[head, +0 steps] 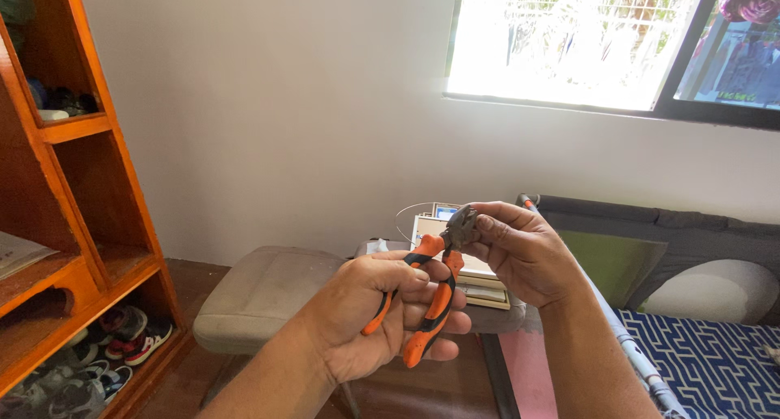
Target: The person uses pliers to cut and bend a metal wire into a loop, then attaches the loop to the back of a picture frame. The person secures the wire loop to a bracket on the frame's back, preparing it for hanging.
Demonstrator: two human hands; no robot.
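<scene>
My left hand (382, 309) grips the orange and black handles of a pair of pliers (431, 293), held up in the middle of the view. The grey metal jaws point up and right. My right hand (524, 252) pinches at the jaws with thumb and fingertips. A thin loop of wire (404, 214) curves up and to the left from the jaws. The part of the wire between my fingers is hidden.
A beige cushioned stool (260, 293) stands below my hands. Behind them is a stack of flat boxes (479, 285). A wooden shelf unit (73, 216) with shoes (130, 334) at the bottom stands at left. A playpen with a patterned mat (707, 362) is at right, under a bright window (585, 41).
</scene>
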